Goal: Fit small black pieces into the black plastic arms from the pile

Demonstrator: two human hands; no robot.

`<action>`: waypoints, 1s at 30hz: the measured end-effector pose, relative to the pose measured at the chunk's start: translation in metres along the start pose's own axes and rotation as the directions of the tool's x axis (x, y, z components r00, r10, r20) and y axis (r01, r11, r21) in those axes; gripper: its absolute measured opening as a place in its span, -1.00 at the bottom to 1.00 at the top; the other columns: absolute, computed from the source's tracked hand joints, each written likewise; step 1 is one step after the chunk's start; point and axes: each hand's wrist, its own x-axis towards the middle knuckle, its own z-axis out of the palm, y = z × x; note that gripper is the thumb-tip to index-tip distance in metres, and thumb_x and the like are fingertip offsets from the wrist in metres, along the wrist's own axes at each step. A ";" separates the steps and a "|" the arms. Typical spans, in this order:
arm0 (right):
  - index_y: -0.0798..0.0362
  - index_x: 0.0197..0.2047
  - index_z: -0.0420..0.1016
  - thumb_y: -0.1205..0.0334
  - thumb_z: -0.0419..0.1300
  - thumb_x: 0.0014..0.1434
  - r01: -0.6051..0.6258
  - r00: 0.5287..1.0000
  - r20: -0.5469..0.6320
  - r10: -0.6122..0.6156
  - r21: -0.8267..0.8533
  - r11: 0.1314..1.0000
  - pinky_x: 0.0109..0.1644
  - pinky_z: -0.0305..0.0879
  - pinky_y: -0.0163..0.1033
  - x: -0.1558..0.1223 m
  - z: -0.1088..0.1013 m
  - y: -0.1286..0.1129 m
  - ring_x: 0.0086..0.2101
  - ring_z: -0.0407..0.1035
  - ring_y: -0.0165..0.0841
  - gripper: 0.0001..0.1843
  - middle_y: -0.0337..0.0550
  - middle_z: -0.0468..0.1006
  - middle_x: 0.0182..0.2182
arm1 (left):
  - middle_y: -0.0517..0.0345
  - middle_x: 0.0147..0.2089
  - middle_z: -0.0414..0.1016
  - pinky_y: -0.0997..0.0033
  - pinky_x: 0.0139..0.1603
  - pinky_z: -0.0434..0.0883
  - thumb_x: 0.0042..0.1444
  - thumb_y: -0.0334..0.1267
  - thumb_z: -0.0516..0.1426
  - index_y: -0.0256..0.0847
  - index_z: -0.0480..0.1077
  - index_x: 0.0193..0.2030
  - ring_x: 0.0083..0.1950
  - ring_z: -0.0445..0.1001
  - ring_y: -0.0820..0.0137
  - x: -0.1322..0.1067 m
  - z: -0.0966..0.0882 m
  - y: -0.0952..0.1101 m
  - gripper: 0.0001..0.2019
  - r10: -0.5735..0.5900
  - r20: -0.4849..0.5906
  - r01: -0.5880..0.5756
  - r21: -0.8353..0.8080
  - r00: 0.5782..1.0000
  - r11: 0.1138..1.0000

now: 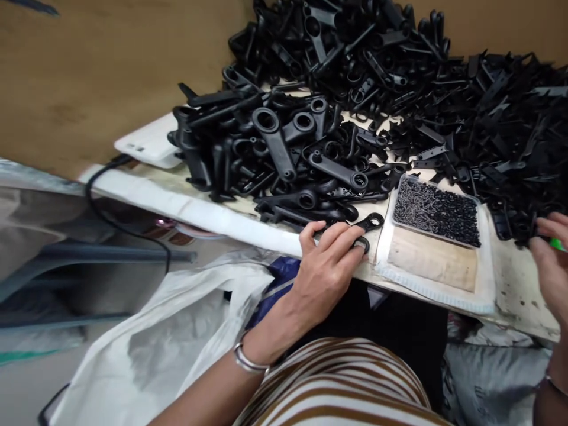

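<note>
Table (pixel 523 290): L hand (pixel 331 257) grips blk lever (pixel 366 241), long axis approx. sideways, ring end (pixel 367 245) R; R hand (pixel 551 260)'s hold unclear.

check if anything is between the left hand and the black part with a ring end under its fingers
Nothing visible stands between them: the left hand is curled directly over the black part. Another ring end lies just beyond the hand, toward the tray, not in its way.
</note>
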 end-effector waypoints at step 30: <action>-0.06 -0.01 0.58 0.08 0.25 0.20 -0.427 0.900 0.331 0.285 0.526 0.736 -0.23 0.56 -0.13 -0.043 0.030 -0.060 -0.38 0.55 -0.30 -0.70 -0.14 0.67 -0.27 | -0.07 -0.11 0.59 0.27 -0.06 0.45 0.26 -0.51 0.02 -0.29 0.41 -0.31 -0.11 0.53 0.29 0.034 0.017 0.045 -0.82 0.267 0.089 -0.263 -0.052 0.960 0.963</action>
